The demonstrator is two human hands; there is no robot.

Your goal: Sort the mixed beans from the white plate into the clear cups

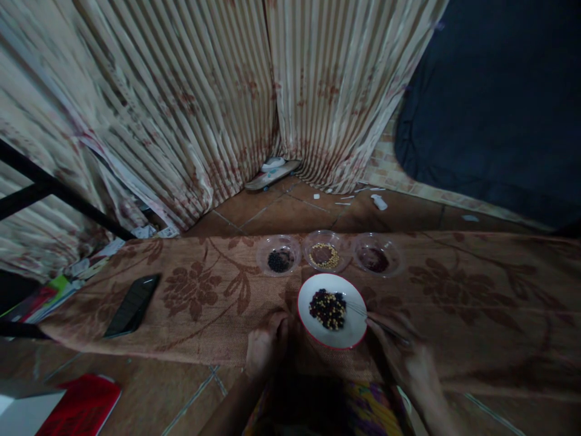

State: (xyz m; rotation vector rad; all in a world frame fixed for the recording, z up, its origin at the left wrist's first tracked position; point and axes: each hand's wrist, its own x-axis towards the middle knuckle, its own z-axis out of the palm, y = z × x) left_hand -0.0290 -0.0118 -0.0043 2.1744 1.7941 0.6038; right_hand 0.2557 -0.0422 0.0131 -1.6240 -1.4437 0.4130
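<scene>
A white bowl (313,333) with a red rim stands on the patterned cloth in front of me, holding a mix of dark and yellow beans (327,309). My right hand (403,348) is closed on the handle of a small wire whisk (356,307), whose wires reach into the bowl beside the beans. My left hand (267,340) rests curled in a fist on the cloth, left of the bowl and apart from it. Behind the bowl stand three clear plastic bowls: one with black beans (278,260), one with yellow beans (324,255), one with dark red beans (376,260).
The brown floral cloth (195,327) covers a long, low table. A black phone (132,304) lies at its left. Striped curtains (218,109) hang behind, with a skateboard (272,175) on the tiled floor at their foot. A red and white item (82,402) lies at the lower left.
</scene>
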